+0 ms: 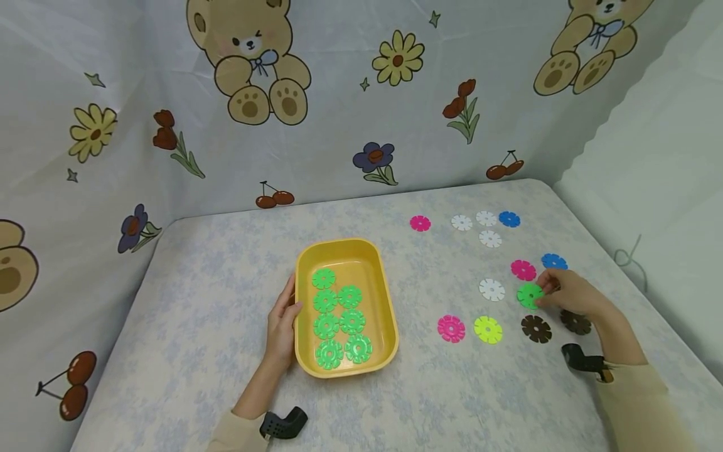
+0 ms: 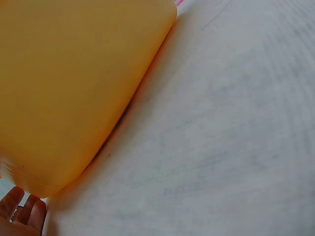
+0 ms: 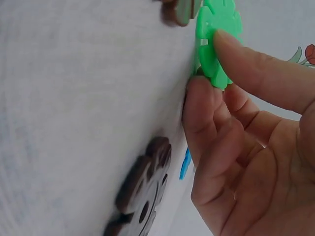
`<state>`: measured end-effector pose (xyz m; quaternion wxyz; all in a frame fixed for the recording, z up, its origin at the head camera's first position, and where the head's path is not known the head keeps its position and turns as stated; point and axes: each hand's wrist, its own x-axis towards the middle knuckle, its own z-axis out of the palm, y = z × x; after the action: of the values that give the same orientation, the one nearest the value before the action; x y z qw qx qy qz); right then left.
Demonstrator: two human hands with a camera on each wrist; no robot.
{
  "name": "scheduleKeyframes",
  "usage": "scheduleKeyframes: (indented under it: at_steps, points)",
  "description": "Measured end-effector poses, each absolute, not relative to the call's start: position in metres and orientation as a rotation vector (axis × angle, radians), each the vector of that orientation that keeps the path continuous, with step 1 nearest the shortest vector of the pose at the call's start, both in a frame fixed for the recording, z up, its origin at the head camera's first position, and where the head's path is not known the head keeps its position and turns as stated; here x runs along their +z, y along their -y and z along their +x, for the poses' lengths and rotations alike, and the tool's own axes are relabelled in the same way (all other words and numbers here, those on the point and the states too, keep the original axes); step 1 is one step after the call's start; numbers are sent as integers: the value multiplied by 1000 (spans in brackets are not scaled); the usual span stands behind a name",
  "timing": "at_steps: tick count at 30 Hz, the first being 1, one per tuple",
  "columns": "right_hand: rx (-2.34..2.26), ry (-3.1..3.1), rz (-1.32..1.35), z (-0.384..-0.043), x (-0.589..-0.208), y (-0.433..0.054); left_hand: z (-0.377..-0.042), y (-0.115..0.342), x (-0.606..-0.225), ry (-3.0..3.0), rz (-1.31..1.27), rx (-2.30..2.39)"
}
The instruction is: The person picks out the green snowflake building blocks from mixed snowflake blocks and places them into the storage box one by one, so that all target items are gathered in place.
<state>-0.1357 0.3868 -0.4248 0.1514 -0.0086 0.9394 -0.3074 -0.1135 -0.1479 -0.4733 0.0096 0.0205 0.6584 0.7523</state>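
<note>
My right hand pinches a green notched plastic disc between thumb and fingers at the right of the table. Seen from the right wrist, the thumb lies on the face of the green disc, which is tilted up on edge. My left hand grips the left side of a yellow tray, thumb at the rim. Several green discs lie flat in the tray, mostly in two columns. In the left wrist view the tray's outer wall fills the upper left, with fingertips at its lower end.
Around the right hand lie brown discs, blue discs, pink discs, white discs and a yellow-green disc. A patterned cloth hangs behind the table. A thin cord hangs at the right.
</note>
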Motion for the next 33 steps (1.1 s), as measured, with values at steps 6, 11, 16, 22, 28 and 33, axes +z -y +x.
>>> scheduleKeyframes:
  at_steps: [6,11,16,22,28,33]
  points:
    - [-977,-2619,-7,-137,-421,-388,-113,148,-474,-2049,93,2355]
    - [-1006,-2598,17,-142,-413,-385,-113,148,-474,-2040,105,2363]
    - [-1037,-2617,-13,-148,-402,-371,-113,148,-474,-2039,107,2371]
    - [-1118,-2608,-84,-161,-386,-343,-114,148,-474,-2037,103,2375]
    - [-1166,-2585,-155,-175,-368,-308,-113,148,-474,-2035,108,2376]
    - [-1172,-2564,-247,-187,-354,-275,-114,147,-474,-2038,89,2374]
